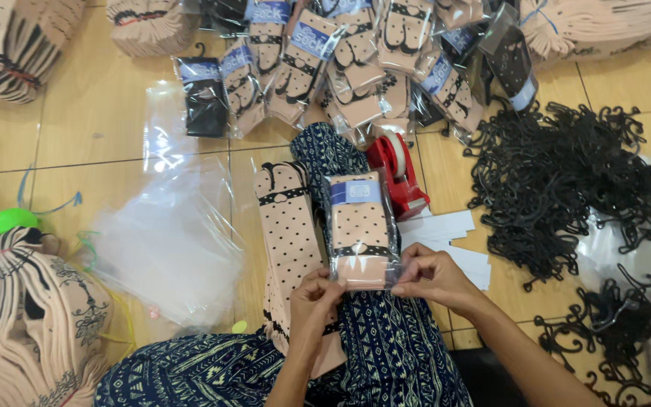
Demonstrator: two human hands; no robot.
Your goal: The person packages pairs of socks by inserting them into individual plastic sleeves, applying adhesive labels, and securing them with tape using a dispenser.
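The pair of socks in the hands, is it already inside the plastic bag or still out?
Inside: clear film covers the sock pair, and both hands, left hand and right hand, pinch the bag's bottom edge.

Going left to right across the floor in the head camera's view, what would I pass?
Stack of beige socks → pile of clear plastic bags → loose dotted socks → bagged sock pair held by left hand and right hand → white cards → heap of black hooks.
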